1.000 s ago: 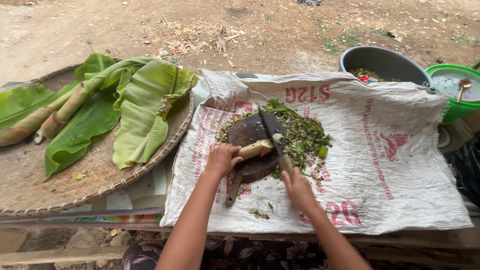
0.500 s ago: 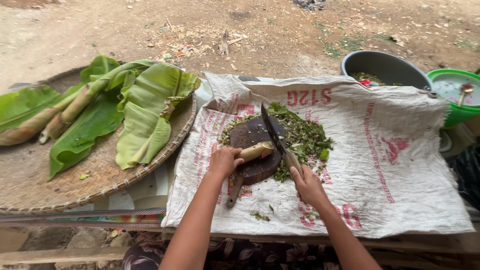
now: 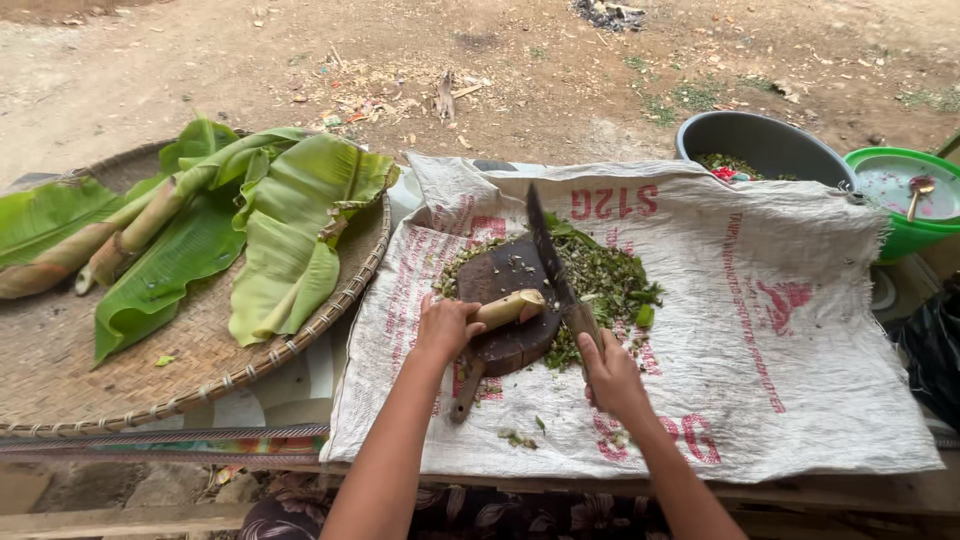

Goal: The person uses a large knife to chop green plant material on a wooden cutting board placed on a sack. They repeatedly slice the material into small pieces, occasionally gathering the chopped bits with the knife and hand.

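So the left hand (image 3: 445, 328) is holding a pale, stubby stalk (image 3: 508, 308) down on a dark round chopping board (image 3: 510, 310), fingers curled over the near end of it and pinching it in place. The stalk is lying tilted, tip pointing off toward 2 o'clock. The right hand (image 3: 610, 375) is gripping a big dark cleaver (image 3: 553, 262), fingers wrapped tight around the handle, blade sticking up and away toward 11 o'clock with its edge just beside the stalk's tip. I can't quite tell whether the blade is touching the stalk or sitting just off it, the angle's not great.

A heap of chopped greens (image 3: 600, 285) is sitting at 3 o'clock from the board, spilling off its edge onto a white woven sack (image 3: 800, 330) that's covering the desk. A few stray bits are lying near the sack's front edge.

Over at 9 o'clock a wide woven tray (image 3: 120, 370) is carrying big banana leaves (image 3: 290, 230) and a couple of long pale stalks (image 3: 130, 235). At 1 o'clock a grey basin (image 3: 765, 140) is sitting on the dirt ground, and a green bowl (image 3: 905, 235) with a spoon in it is right next to it.
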